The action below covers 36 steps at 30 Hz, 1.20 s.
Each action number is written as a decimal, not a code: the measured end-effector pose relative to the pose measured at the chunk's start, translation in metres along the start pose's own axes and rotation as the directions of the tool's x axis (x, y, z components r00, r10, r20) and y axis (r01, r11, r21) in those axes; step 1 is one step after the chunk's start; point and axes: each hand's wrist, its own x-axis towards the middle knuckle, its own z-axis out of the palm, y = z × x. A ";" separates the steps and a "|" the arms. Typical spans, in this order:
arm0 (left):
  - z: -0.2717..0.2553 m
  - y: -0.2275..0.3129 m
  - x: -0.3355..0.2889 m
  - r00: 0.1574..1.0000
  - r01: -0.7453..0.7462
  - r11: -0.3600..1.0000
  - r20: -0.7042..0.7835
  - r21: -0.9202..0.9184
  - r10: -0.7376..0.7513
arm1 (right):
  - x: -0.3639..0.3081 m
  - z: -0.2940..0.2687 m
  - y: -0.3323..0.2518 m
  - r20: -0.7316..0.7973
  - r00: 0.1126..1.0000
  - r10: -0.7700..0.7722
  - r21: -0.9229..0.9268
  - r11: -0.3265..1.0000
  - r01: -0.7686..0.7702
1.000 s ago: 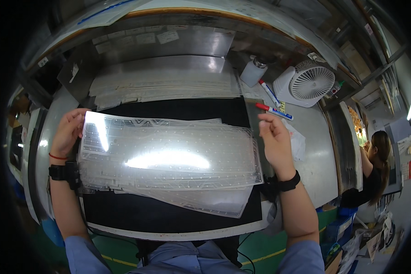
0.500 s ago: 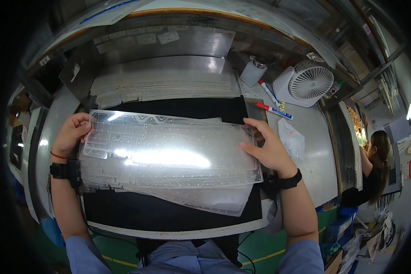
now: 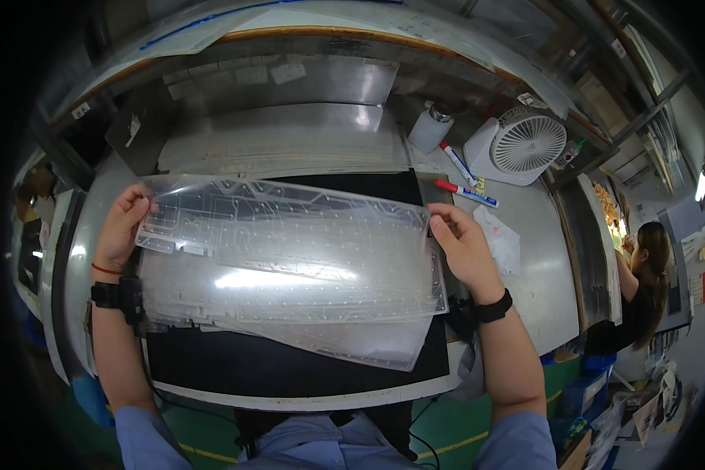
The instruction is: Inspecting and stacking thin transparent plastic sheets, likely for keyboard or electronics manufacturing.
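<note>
A clear plastic sheet [image 3: 290, 223] printed with fine circuit traces stretches between my two hands. My left hand [image 3: 121, 231] pinches its upper left corner between thumb and fingers. At its upper right corner my right hand [image 3: 471, 254] holds on with thumb and forefinger. Beneath lies a loose pile of similar clear sheets [image 3: 376, 345], some skewed, with one corner sticking out toward me. The pile rests on a black mat [image 3: 282, 368]. Bright glare hides part of the traces, and I cannot tell where the held sheet's lower edge ends against the pile.
Behind the mat a stack of flat sheets [image 3: 282, 141] stands by a metal panel. At the right are a white fan [image 3: 517, 145], a pump bottle [image 3: 431, 129], two red-capped markers [image 3: 468, 193] and a crumpled white wipe [image 3: 500, 243]. Another person [image 3: 642, 282] sits at far right.
The sheet's far edge has risen slightly at the left and sags into a curve. My right hand has shifted from the sheet's right side to a pinch at its upper corner.
</note>
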 end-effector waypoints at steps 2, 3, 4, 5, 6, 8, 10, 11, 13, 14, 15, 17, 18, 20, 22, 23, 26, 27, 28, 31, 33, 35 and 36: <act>-0.001 -0.001 0.003 0.998 -0.044 0.999 -0.037 -0.016 0.043 | -0.001 0.000 -0.012 0.040 0.999 0.004 -0.034 0.999 -0.003; 0.001 0.000 0.004 0.999 -0.049 0.998 -0.023 -0.029 0.048 | -0.002 -0.001 -0.011 0.024 0.997 -0.072 -0.009 0.997 0.073; 0.004 0.002 0.005 0.999 -0.054 0.998 -0.009 -0.043 0.054 | -0.004 -0.001 -0.009 0.006 0.989 -0.149 0.015 0.989 0.149; 0.006 0.003 0.005 0.998 -0.059 0.997 0.004 -0.056 0.059 | -0.005 -0.002 -0.008 -0.013 0.975 -0.224 0.038 0.974 0.224; 0.004 0.002 0.004 0.995 -0.101 0.990 0.015 -0.099 0.103 | -0.006 -0.002 -0.011 -0.024 0.961 -0.275 0.038 0.961 0.275; -0.003 -0.001 0.003 0.981 -0.182 0.966 0.030 -0.186 0.191 | -0.007 -0.003 -0.021 -0.045 0.927 -0.374 0.037 0.926 0.375; 0.010 0.004 0.003 0.953 -0.301 0.935 -0.022 -0.189 0.302 | -0.011 -0.004 -0.022 -0.031 0.908 -0.418 -0.018 0.909 0.417; 0.016 0.006 0.004 0.933 -0.358 0.914 -0.048 -0.189 0.356 | -0.013 -0.004 -0.023 -0.023 0.898 -0.439 -0.046 0.898 0.438; 0.009 0.005 0.006 0.958 -0.287 0.946 -0.015 -0.150 0.288 | -0.014 -0.005 -0.036 0.143 0.862 -0.487 -0.256 0.823 0.508; -0.002 -0.002 0.007 0.973 -0.228 0.967 -0.005 -0.116 0.229 | -0.015 -0.004 -0.042 0.229 0.838 -0.495 -0.349 0.762 0.545; -0.009 -0.006 0.009 0.984 -0.175 0.981 0.004 -0.082 0.176 | -0.015 -0.002 -0.045 0.253 0.832 -0.493 -0.360 0.751 0.554; -0.021 -0.015 0.009 0.996 -0.086 0.995 0.022 -0.051 0.087 | -0.018 0.003 -0.050 0.301 0.819 -0.489 -0.380 0.726 0.573; -0.024 -0.017 0.009 0.999 -0.040 0.998 0.029 -0.037 0.041 | -0.020 0.005 -0.055 0.332 0.808 -0.486 -0.336 0.740 0.583; -0.004 -0.003 0.008 0.999 0.008 0.999 -0.031 -0.041 -0.009 | -0.026 0.011 -0.062 0.423 0.753 -0.504 -0.318 0.696 0.644; 0.009 0.002 0.008 0.995 0.034 0.998 -0.087 -0.059 -0.039 | -0.033 0.015 -0.070 0.501 0.715 -0.487 -0.306 0.673 0.673; 0.011 0.000 0.009 0.993 0.036 0.997 -0.111 -0.073 -0.044 | -0.034 0.017 -0.071 0.522 0.704 -0.482 -0.312 0.659 0.684; 0.029 0.011 0.007 0.975 0.074 0.990 -0.198 -0.121 -0.097 | -0.037 0.021 -0.073 0.563 0.677 -0.474 -0.329 0.624 0.709; 0.032 0.014 0.006 0.966 0.089 0.986 -0.231 -0.139 -0.120 | -0.038 0.023 -0.075 0.567 0.673 -0.474 -0.335 0.614 0.715; 0.027 0.012 0.006 0.978 0.086 0.990 -0.181 -0.115 -0.106 | -0.038 0.024 -0.077 0.572 0.669 -0.474 -0.341 0.604 0.720; 0.011 0.001 0.007 0.993 0.073 0.996 -0.086 -0.047 -0.077 | -0.040 0.026 -0.079 0.618 0.654 -0.436 -0.378 0.564 0.734; 0.011 -0.003 0.010 0.994 0.062 0.998 -0.092 -0.003 -0.062 | -0.040 0.025 -0.081 0.625 0.650 -0.433 -0.392 0.546 0.741; 0.015 -0.001 0.009 0.990 0.077 0.997 -0.114 -0.026 -0.080 | -0.041 0.025 -0.079 0.631 0.647 -0.429 -0.413 0.520 0.748; 0.016 0.001 0.009 0.988 0.085 0.996 -0.124 -0.036 -0.089 | -0.041 0.026 -0.077 0.632 0.645 -0.429 -0.426 0.503 0.752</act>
